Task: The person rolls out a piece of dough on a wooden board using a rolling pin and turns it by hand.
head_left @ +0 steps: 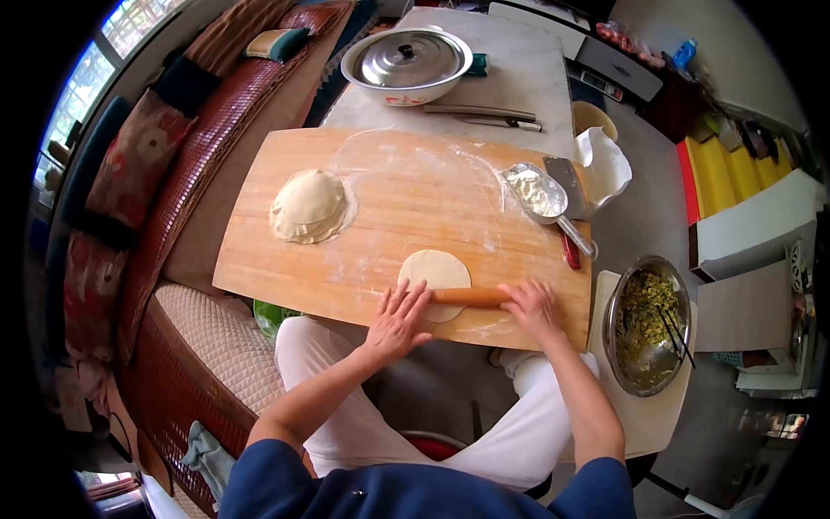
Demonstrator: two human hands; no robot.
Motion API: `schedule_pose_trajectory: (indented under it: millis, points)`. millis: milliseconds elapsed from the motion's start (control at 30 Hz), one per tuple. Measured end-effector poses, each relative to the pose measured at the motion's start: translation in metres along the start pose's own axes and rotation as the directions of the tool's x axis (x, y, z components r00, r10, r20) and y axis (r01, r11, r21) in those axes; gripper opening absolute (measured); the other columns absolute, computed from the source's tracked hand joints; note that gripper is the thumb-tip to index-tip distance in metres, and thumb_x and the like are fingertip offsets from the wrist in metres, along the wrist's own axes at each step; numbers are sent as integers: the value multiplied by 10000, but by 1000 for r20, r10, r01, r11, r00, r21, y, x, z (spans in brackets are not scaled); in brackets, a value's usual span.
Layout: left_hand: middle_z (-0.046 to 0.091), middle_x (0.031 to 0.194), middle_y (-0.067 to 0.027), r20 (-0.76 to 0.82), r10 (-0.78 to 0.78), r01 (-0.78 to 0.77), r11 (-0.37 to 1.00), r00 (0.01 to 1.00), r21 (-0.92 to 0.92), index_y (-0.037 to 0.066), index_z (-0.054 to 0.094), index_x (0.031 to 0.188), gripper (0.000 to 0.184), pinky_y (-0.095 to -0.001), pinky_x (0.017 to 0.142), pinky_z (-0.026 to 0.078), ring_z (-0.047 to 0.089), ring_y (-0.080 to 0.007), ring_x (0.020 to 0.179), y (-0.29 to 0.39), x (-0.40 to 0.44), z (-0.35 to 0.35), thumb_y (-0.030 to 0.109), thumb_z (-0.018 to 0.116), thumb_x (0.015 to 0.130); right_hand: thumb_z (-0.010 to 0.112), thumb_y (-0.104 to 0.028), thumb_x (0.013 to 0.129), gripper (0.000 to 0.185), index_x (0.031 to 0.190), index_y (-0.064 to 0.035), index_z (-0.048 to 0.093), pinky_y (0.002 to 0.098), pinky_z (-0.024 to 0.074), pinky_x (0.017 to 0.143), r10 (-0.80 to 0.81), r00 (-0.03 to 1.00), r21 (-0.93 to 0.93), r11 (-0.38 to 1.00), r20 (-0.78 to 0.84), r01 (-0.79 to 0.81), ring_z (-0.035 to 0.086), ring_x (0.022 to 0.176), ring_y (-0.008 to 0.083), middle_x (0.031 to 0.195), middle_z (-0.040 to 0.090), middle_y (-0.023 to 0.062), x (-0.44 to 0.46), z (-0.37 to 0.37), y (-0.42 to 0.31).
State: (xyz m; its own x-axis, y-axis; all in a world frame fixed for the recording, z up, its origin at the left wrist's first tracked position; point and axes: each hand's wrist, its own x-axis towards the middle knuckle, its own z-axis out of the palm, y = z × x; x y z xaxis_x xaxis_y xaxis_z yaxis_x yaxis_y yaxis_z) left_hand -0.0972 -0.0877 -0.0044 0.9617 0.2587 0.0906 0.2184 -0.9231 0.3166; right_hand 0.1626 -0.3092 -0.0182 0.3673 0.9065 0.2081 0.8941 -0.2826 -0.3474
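Observation:
A wooden rolling pin (471, 297) lies crosswise over a thin round dough wrapper (435, 266) near the board's front edge. My left hand (400, 322) rests over the pin's left end, its fingers extended across it. At the other end, my right hand (532, 309) holds the pin with its fingers bent over it. Both hands hide the tips of the pin. A stack of rolled dough rounds (309, 206) sits on the left part of the floured wooden board (389, 195).
On the board's right are a metal scoop of flour (538, 192), a dough scraper (566, 180) and a red handle (571, 251). A bowl of chopped filling (647, 327) with chopsticks stands at right. Behind the board are a lidded basin (406, 65) and knives (484, 114).

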Motion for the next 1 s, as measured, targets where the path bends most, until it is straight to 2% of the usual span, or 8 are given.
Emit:
schedule_pose_trajectory:
  millis: [200, 333, 467, 633, 767, 867, 967, 1000]
  points:
    - [303, 1622, -103, -208, -319, 326, 945, 925, 1, 75, 349, 1537, 868, -503, 1194, 259, 264, -338, 1493, -56, 104, 10, 463, 711, 851, 778, -260, 805, 418, 1211, -245, 681, 468, 375, 1040, 38, 989, -54, 997, -143, -46, 526, 1212, 263, 1263, 599, 20, 88, 25, 22]
    - [311, 1613, -142, -108, -164, 166, 986, 980, 2, 42, 349, 1530, 877, -492, 1188, 276, 295, -351, 1479, -31, 68, 11, 457, 710, 847, 781, -236, 798, 437, 1223, -245, 679, 467, 343, 1106, 31, 991, -75, 996, -129, -41, 500, 1285, 271, 1355, 574, 25, 49, 30, 25]
    - [276, 1636, -115, 85, -51, 51, 999, 995, 11, 68, 311, 1559, 1077, -526, 1211, 216, 223, -381, 1513, 22, -25, 1, 659, 679, 738, 799, -219, 763, 482, 1229, -239, 674, 453, 337, 1114, -50, 997, -63, 997, -58, 46, 482, 1316, 257, 1384, 558, 15, -7, 8, -1]
    - [246, 1643, -122, -116, -256, 259, 966, 960, 11, 71, 289, 1563, 915, -557, 1199, 220, 215, -408, 1501, -36, 59, 8, 495, 687, 857, 801, -200, 771, 537, 1282, -231, 639, 449, 423, 989, -78, 990, -20, 997, -117, 76, 544, 1162, 260, 1258, 593, 30, 67, 12, 2]
    - [302, 1618, -129, -263, -558, 530, 830, 787, -175, 85, 366, 1527, 770, -537, 1187, 258, 273, -403, 1474, -79, 130, 19, 374, 691, 892, 773, -182, 821, 499, 1291, -124, 620, 423, 510, 891, 41, 998, 39, 998, 37, -43, 605, 1093, 316, 1217, 619, 90, 97, 18, 17]
    - [344, 1595, -123, -309, -505, 402, 850, 806, -341, 95, 423, 1489, 696, -500, 1189, 267, 310, -372, 1462, -57, 126, 10, 396, 660, 909, 743, -162, 850, 447, 1272, -73, 625, 430, 509, 904, 211, 976, 267, 944, -48, -191, 616, 1083, 340, 1152, 647, 132, 77, 14, 16]
    - [378, 1577, -109, -258, -432, 424, 901, 864, -91, 98, 451, 1466, 678, -478, 1201, 255, 319, -334, 1465, -34, 116, 43, 435, 634, 907, 722, -151, 865, 414, 1252, -37, 630, 431, 506, 908, 312, 915, 397, 897, -254, -196, 622, 1063, 359, 1106, 663, 155, 42, 32, 33]
    - [379, 1577, -107, -253, -418, 425, 905, 873, -27, 101, 450, 1467, 681, -480, 1205, 249, 315, -331, 1468, -25, 113, 51, 431, 641, 903, 707, -146, 873, 415, 1259, -19, 623, 420, 501, 917, 337, 913, 404, 887, -230, -225, 622, 1071, 360, 1129, 660, 168, 33, 30, 32]
